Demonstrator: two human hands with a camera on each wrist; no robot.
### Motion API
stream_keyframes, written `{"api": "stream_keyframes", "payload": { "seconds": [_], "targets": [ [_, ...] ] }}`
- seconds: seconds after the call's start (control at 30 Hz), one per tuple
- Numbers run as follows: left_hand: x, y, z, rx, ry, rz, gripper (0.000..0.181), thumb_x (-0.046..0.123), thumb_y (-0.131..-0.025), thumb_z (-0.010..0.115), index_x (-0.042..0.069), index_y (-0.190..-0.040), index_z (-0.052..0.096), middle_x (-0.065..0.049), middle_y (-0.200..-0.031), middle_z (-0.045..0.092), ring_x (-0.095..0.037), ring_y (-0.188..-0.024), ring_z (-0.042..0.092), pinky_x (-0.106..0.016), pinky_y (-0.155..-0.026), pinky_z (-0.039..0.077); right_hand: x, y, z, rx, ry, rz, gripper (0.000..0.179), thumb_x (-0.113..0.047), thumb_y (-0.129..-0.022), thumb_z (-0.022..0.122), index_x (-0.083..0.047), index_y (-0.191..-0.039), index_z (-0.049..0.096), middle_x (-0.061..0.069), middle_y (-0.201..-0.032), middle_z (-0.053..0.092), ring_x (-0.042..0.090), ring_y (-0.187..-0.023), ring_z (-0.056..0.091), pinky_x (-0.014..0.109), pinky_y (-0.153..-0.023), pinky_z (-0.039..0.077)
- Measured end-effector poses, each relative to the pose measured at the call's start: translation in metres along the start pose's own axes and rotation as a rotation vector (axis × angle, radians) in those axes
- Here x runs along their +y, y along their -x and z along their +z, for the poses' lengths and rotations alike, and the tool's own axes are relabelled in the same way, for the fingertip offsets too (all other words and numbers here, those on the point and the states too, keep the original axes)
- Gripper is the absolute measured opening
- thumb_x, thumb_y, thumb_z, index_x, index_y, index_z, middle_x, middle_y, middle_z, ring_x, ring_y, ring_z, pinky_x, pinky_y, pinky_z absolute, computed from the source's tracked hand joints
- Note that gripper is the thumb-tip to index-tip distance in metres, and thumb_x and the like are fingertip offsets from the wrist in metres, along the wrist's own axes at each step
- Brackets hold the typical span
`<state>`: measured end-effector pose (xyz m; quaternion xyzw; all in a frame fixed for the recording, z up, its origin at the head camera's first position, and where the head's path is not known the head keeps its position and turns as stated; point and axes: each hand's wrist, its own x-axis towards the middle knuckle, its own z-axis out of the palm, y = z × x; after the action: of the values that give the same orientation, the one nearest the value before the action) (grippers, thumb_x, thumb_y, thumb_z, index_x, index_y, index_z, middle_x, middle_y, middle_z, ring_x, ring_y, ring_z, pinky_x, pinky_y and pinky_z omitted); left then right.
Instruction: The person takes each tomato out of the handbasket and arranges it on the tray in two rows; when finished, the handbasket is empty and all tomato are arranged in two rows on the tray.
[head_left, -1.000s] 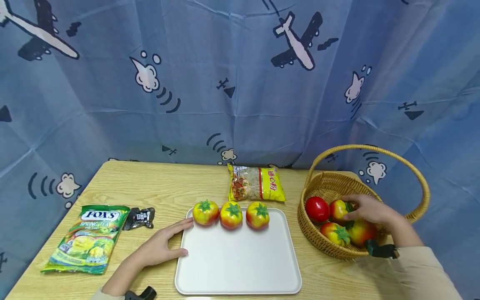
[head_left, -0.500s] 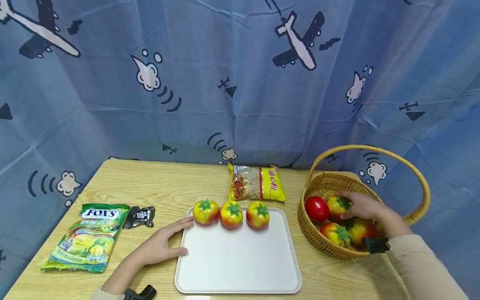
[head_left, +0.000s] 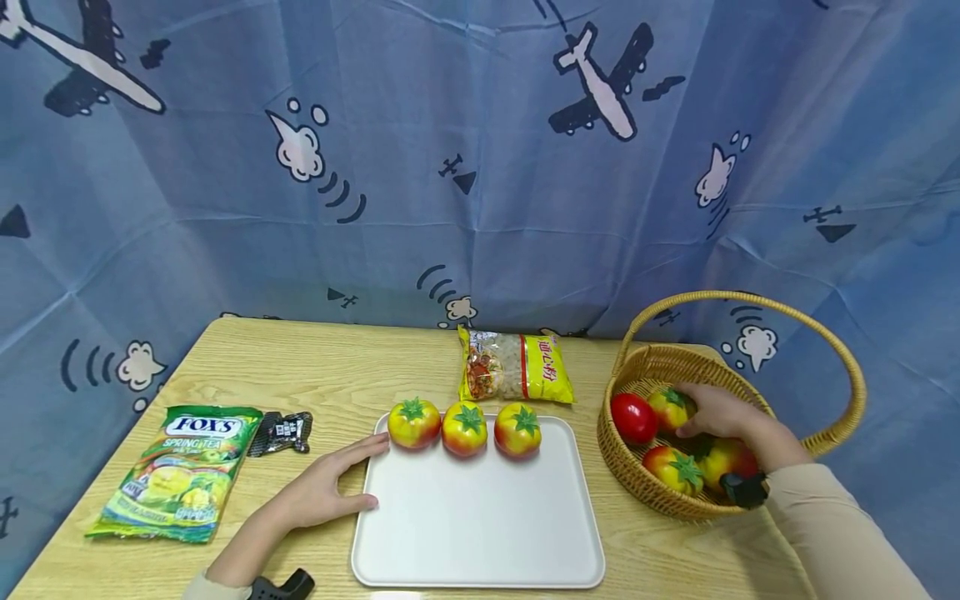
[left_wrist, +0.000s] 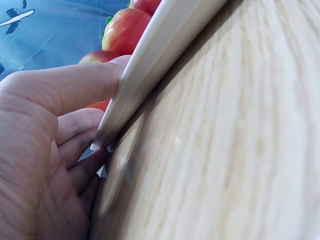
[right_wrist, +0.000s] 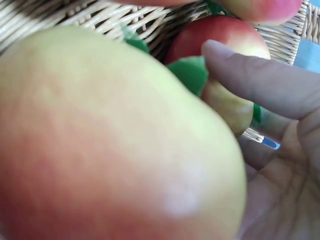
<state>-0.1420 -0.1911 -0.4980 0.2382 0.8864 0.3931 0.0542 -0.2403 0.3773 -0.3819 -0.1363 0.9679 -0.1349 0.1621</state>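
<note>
Fingers (head_left: 693, 390) of my right hand (head_left: 722, 412) curl about yellow-red, green-leafed spherical fruit (head_left: 667, 408) inside tan wicker basket (head_left: 626, 479); fruit lies left of palm, between thumb and fingers, no long axis; left hand (head_left: 322, 492), well apart, touches white rectangular tray (head_left: 480, 517) with relaxed fingers

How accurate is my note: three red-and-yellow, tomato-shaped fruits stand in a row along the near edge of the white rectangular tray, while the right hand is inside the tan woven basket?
The edge is wrong: the head view shows the three fruits in a row along the far edge of the tray. The right hand is indeed inside the basket.
</note>
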Motion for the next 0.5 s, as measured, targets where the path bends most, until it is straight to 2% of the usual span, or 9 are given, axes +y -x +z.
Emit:
{"api": "stream_keyframes", "payload": {
  "seconds": [0.27,0.4,0.5],
  "targets": [
    [-0.0003,0.0,-0.0001,0.004,-0.006,-0.003,0.072,0.048,-0.08,0.07,0.021,-0.142,0.045,-0.002,-0.15,0.04,-0.031,-0.138,0.035,-0.054,-0.11,0.032,-0.0017,-0.0004,-0.0006,0.041,0.008,-0.049,0.071,-0.024,-0.07,0.082,0.013,-0.122,0.051,0.016,-0.097,0.063,0.027,-0.087,0.055,0.04,-0.076,0.048],
    [-0.0001,0.0002,-0.0001,0.003,-0.002,-0.003,0.071,0.048,-0.081,0.07,0.021,-0.142,0.046,-0.002,-0.15,0.039,-0.031,-0.139,0.035,-0.055,-0.109,0.032,-0.0043,0.0009,-0.003,0.079,0.025,-0.076,0.071,-0.025,-0.069,0.082,0.015,-0.121,0.052,0.022,-0.102,0.062,0.032,-0.091,0.056,0.047,-0.081,0.048],
    [0.0001,0.0002,-0.0003,0.001,-0.006,0.0,0.071,0.048,-0.081,0.07,0.021,-0.142,0.046,-0.002,-0.15,0.039,-0.031,-0.139,0.034,-0.055,-0.109,0.032,-0.0062,0.0042,-0.0063,0.093,0.028,-0.066,0.073,-0.027,-0.07,0.082,0.015,-0.122,0.052,0.031,-0.111,0.057,0.04,-0.098,0.053,0.054,-0.084,0.046]
  ]
}}
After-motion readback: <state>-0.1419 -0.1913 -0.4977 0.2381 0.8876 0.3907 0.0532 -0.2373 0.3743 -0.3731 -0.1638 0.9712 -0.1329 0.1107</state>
